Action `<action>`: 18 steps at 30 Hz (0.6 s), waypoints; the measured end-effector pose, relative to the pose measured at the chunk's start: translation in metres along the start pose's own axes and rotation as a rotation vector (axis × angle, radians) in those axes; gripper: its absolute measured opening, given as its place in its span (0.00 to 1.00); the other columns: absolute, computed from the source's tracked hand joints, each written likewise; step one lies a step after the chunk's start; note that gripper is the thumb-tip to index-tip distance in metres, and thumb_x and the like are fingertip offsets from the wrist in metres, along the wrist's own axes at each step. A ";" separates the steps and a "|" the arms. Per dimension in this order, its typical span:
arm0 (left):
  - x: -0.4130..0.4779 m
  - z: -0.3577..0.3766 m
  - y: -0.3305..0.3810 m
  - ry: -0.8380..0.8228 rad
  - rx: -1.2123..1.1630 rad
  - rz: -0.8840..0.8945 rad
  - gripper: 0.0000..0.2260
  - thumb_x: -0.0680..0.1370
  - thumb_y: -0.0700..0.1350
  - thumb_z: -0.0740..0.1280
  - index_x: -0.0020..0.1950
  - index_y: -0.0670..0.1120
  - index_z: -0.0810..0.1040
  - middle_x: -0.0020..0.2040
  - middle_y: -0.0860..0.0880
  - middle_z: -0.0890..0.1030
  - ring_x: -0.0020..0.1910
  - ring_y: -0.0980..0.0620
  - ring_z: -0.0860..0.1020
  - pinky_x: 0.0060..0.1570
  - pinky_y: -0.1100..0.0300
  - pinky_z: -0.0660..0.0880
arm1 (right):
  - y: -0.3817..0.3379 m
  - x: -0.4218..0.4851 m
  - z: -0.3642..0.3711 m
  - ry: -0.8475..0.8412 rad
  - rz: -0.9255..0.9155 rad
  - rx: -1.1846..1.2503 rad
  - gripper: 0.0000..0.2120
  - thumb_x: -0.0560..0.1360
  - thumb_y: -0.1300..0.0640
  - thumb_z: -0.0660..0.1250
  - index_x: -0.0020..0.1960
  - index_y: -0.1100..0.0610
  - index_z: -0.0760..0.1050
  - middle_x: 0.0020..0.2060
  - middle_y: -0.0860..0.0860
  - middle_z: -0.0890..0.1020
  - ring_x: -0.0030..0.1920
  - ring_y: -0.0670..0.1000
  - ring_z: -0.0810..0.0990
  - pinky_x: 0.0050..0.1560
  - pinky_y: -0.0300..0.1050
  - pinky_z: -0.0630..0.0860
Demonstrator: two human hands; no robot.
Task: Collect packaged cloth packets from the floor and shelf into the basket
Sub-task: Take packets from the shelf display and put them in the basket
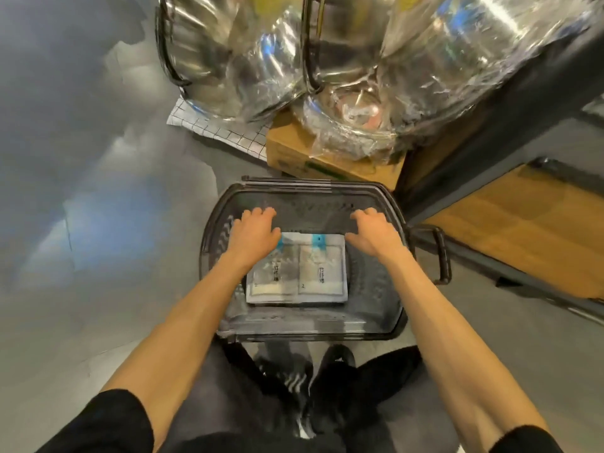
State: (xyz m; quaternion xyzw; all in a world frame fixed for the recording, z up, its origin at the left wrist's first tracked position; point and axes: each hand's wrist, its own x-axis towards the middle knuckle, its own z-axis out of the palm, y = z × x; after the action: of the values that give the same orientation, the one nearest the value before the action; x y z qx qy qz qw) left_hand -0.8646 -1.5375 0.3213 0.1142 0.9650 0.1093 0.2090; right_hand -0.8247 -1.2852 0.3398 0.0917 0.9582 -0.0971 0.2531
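The left hand [255, 232] hovers inside the basket [310, 204], fingers spread and loosely bent, gripping nothing. Its palm overlaps the far corner of the left packet [266, 279]; whether they touch cannot be told. At 3 o'clock from it, the right hand [374, 235] has the same slack, empty fingers, just beside the right packet [322, 273]. The 2 packets lie flat, side by side, on the basket floor. At 12 o'clock from the basket a cardboard box [294, 148] carries plastic-wrapped steel pots [228, 60]. A wooden shelf [523, 223] sits at 2 o'clock.
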 end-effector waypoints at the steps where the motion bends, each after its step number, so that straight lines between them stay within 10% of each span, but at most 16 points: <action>1: 0.013 0.022 -0.005 0.013 -0.028 -0.004 0.20 0.82 0.50 0.62 0.72 0.45 0.70 0.65 0.40 0.76 0.64 0.37 0.72 0.60 0.42 0.72 | 0.007 0.013 0.020 0.000 0.007 0.007 0.26 0.79 0.47 0.65 0.73 0.56 0.66 0.67 0.59 0.70 0.67 0.62 0.69 0.61 0.57 0.71; 18: 0.138 0.252 -0.091 -0.185 -0.054 -0.356 0.26 0.81 0.55 0.64 0.75 0.44 0.65 0.72 0.38 0.70 0.71 0.37 0.70 0.66 0.46 0.72 | 0.068 0.178 0.244 -0.154 0.162 0.152 0.28 0.80 0.50 0.65 0.75 0.60 0.61 0.70 0.60 0.71 0.69 0.62 0.72 0.64 0.52 0.73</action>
State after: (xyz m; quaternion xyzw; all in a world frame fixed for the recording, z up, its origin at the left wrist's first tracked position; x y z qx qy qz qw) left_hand -0.8945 -1.5458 0.0212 -0.0544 0.9434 0.0852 0.3160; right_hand -0.8477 -1.2534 0.0327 0.1799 0.9153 -0.1553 0.3253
